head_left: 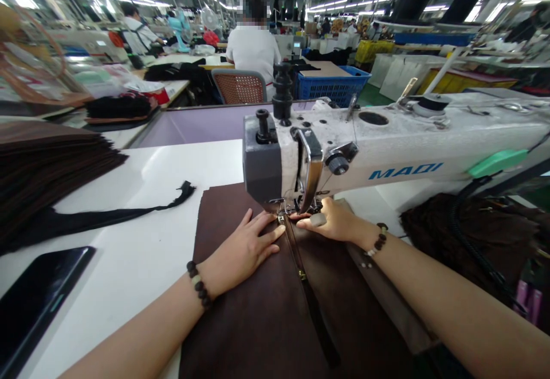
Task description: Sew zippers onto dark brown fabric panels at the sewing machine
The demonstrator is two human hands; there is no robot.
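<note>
A dark brown leather-like panel point(240, 304) lies under the needle area of a sewing machine point(279, 156). Down its middle runs a zipper point(294, 247) with a brass-coloured slider point(302, 276) and a dark loose tail. My left hand point(249, 241) rests flat on the panel left of the zipper, fingers spread, fingertips close to the presser foot point(287, 207). From the right, my right hand point(329, 221) presses on the work beside the foot, thumb and a finger stretched toward the zipper; a ring shows and its other fingers are partly hidden.
Left on the white table are a stack of brown pieces point(51, 167), a black strip point(124, 214) and a phone-like black device point(38, 293). Bundled dark brown material point(476, 241) lies right. Behind the machine are a blue crate point(333, 88) and a seated person point(253, 47).
</note>
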